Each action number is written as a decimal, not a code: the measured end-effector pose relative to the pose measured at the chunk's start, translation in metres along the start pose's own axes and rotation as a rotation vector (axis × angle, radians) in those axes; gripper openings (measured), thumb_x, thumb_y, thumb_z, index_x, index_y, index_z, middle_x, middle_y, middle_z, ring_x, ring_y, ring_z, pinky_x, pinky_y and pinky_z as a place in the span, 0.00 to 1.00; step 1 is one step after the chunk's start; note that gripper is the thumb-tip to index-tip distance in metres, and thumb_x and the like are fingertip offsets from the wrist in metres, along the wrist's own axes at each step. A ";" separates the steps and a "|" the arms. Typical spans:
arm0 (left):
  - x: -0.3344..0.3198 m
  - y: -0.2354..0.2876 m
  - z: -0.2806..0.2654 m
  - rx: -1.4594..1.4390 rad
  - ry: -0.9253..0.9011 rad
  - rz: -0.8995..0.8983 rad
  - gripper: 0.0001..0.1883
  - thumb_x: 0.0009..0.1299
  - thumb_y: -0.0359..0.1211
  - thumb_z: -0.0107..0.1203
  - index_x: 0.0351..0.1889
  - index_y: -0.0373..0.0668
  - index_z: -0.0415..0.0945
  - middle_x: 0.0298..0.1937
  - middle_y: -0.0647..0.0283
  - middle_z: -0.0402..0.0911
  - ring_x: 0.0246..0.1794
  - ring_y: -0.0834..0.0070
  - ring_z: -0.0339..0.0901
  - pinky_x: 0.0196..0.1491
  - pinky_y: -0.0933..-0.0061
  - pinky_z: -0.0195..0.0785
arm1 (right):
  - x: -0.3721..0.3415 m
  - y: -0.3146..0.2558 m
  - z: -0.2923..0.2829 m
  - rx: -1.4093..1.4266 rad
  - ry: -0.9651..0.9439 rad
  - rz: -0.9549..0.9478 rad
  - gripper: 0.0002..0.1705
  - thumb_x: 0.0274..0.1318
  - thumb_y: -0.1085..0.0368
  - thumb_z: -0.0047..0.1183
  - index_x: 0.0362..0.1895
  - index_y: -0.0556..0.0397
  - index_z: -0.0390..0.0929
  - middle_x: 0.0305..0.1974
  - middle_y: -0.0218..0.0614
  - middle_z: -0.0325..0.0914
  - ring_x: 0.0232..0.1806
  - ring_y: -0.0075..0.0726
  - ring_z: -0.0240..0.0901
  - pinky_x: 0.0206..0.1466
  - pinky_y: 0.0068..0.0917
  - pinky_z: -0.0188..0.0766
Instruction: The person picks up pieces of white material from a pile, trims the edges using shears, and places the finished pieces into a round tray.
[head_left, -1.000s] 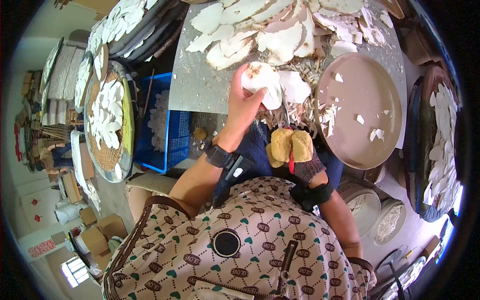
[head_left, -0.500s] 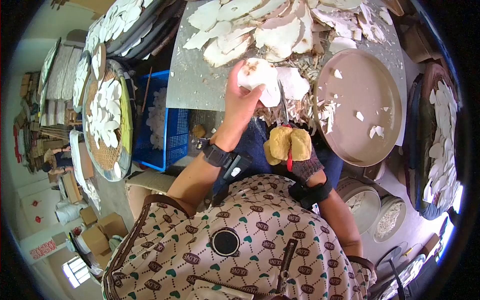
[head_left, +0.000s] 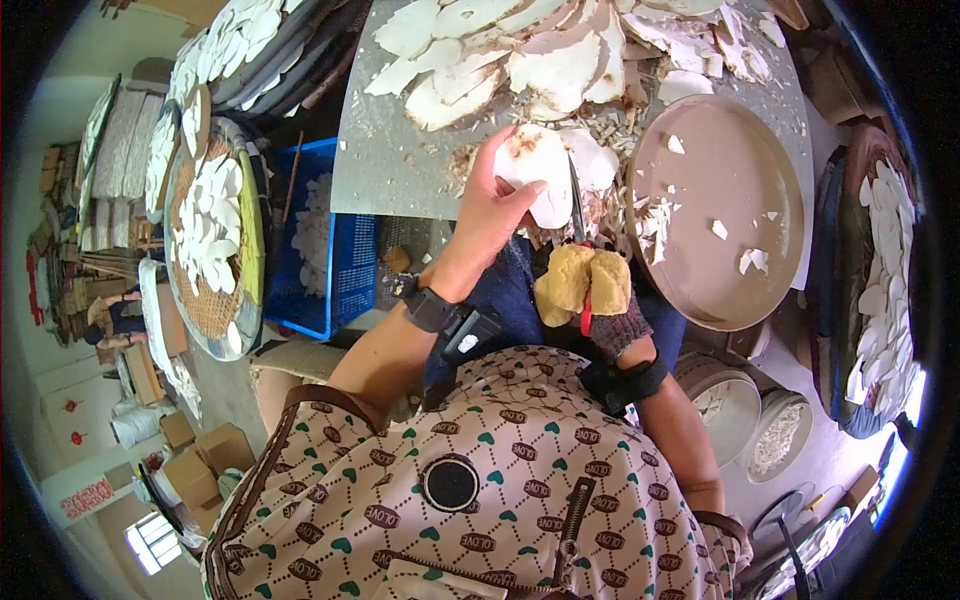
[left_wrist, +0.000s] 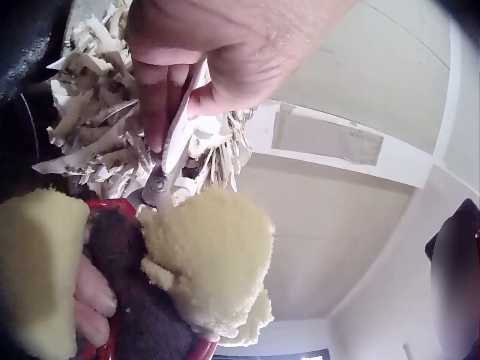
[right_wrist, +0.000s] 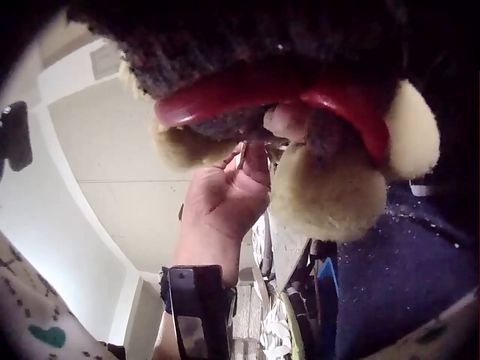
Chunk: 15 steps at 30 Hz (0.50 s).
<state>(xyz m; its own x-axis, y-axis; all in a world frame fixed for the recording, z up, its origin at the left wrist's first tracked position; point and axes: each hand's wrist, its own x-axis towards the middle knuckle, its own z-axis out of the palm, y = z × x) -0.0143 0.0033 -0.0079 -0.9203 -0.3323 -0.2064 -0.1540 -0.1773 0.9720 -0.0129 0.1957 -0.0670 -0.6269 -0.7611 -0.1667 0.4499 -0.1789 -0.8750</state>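
My left hand (head_left: 490, 205) pinches a thin white slice (head_left: 538, 172) with a brown patch on its upper part, thumb on the near face. In the left wrist view the slice (left_wrist: 180, 131) appears nearly edge-on. My right hand (head_left: 618, 332), in a dark knitted glove with bare fingertips, grips red-handled scissors (head_left: 577, 200). Yellow sponge pads (head_left: 590, 282) surround the handles. The blades lie along the slice's right edge, and their pivot (left_wrist: 157, 182) sits just below it. Behind the blades is another white piece (head_left: 597, 160).
Overlapping white slices (head_left: 560, 65) cover the back of the metal table (head_left: 385, 175), with trimmings (head_left: 610, 215) heaped near its front edge. A round brown tray (head_left: 720, 180) with few chips stands right. A blue crate (head_left: 352, 270) is at left, and buckets (head_left: 735, 420) stand low right.
The left hand first shifts slightly left, then moves right with the slice, which now stands more upright. The right hand and scissors follow slightly to the right.
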 end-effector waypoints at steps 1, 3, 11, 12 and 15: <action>0.000 0.001 -0.001 -0.002 -0.019 -0.011 0.36 0.59 0.22 0.54 0.64 0.49 0.49 0.44 0.58 0.75 0.33 0.75 0.77 0.30 0.77 0.73 | -0.001 0.003 0.000 0.146 -0.014 -0.011 0.16 0.57 0.67 0.44 0.49 0.58 0.66 0.46 0.39 0.71 0.48 0.36 0.71 0.53 0.32 0.68; 0.001 0.007 -0.003 -0.005 -0.057 -0.030 0.36 0.59 0.22 0.53 0.65 0.49 0.49 0.44 0.57 0.75 0.34 0.76 0.77 0.30 0.77 0.73 | -0.001 0.009 -0.001 0.400 -0.040 -0.023 0.17 0.58 0.66 0.42 0.50 0.59 0.65 0.47 0.40 0.71 0.49 0.37 0.70 0.54 0.33 0.67; -0.002 0.019 -0.007 0.078 -0.183 -0.018 0.33 0.60 0.22 0.52 0.63 0.47 0.53 0.40 0.56 0.77 0.35 0.78 0.75 0.38 0.78 0.70 | 0.007 0.006 -0.014 0.891 -0.144 0.008 0.16 0.60 0.66 0.40 0.51 0.60 0.64 0.49 0.41 0.69 0.51 0.37 0.68 0.56 0.35 0.66; -0.004 0.018 -0.006 0.033 -0.132 -0.028 0.32 0.60 0.22 0.52 0.63 0.46 0.54 0.39 0.56 0.78 0.36 0.77 0.76 0.39 0.78 0.69 | 0.007 0.000 -0.015 0.900 -0.157 0.021 0.16 0.60 0.67 0.40 0.51 0.60 0.64 0.49 0.41 0.69 0.51 0.38 0.68 0.56 0.35 0.66; -0.007 0.003 -0.001 -0.149 0.040 0.027 0.30 0.61 0.23 0.52 0.62 0.43 0.55 0.37 0.56 0.78 0.35 0.73 0.77 0.37 0.75 0.71 | 0.002 -0.021 -0.011 0.832 -0.156 0.069 0.17 0.61 0.66 0.41 0.52 0.60 0.64 0.50 0.42 0.69 0.51 0.38 0.68 0.55 0.35 0.66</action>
<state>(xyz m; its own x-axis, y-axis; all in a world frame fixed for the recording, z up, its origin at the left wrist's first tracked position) -0.0081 0.0042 -0.0033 -0.9081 -0.3746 -0.1872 -0.0713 -0.3020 0.9506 -0.0306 0.2043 -0.0538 -0.5137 -0.8533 -0.0892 0.8432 -0.4830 -0.2358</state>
